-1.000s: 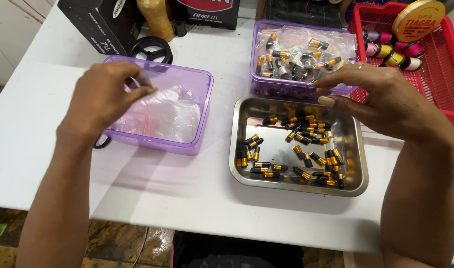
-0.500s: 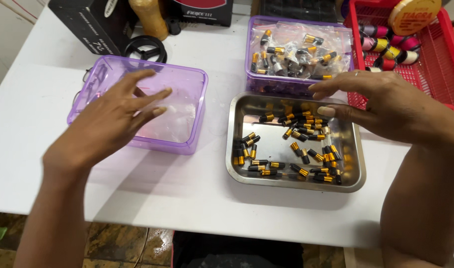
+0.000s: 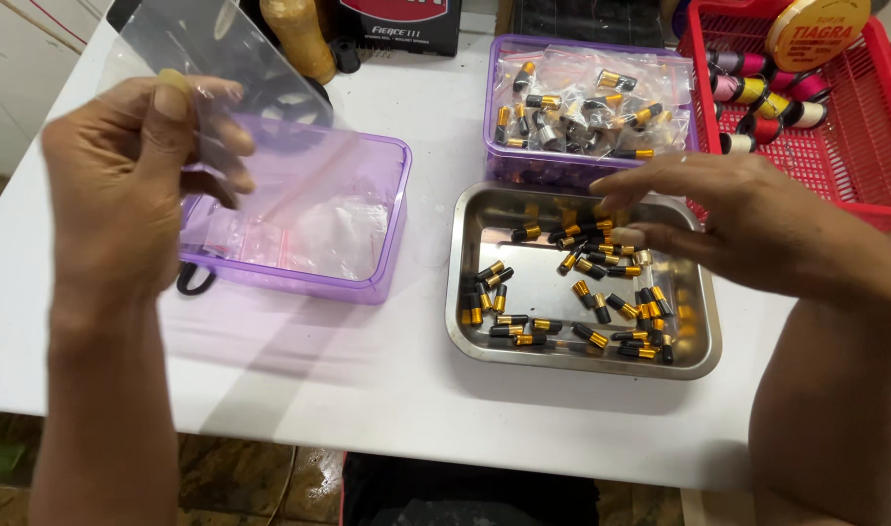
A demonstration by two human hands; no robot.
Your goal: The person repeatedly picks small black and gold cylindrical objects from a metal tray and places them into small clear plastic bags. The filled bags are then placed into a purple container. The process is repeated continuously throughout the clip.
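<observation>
Desk [image 3: 367, 390]: white, carries everything below.

Red basket [image 3: 854, 146]: mesh plastic, at the far right edge, holding spools of coloured thread [image 3: 757, 93] and a round yellow-lidded tin [image 3: 815, 29].

Near purple box [image 3: 299, 224]: translucent, open-topped, left of centre, with small clear bags lying inside.

Metal tray [image 3: 582, 360]: shiny, rectangular, just right of the near purple box, with many small black-and-gold cylinders [image 3: 582, 292] scattered in it, mostly toward its right side.

Far purple box [image 3: 504, 161]: behind the tray, touching or nearly touching its back rim, filled with bagged black-and-gold cylinders.

Clear bag [image 3: 211, 78]: a thin transparent plastic bag, held up in the air above the left end of the near purple box, tilted.

Left hand [image 3: 133, 185]: raised, thumb and fingers pinched on the lower part of the clear bag.

Right hand [image 3: 728, 214]: palm down above the back right part of the metal tray, fingers stretched out leftward over the cylinders; whether the fingertips grip one cannot be told.

Amber bottle [image 3: 299, 34]: at the far edge, behind the near purple box.
</observation>
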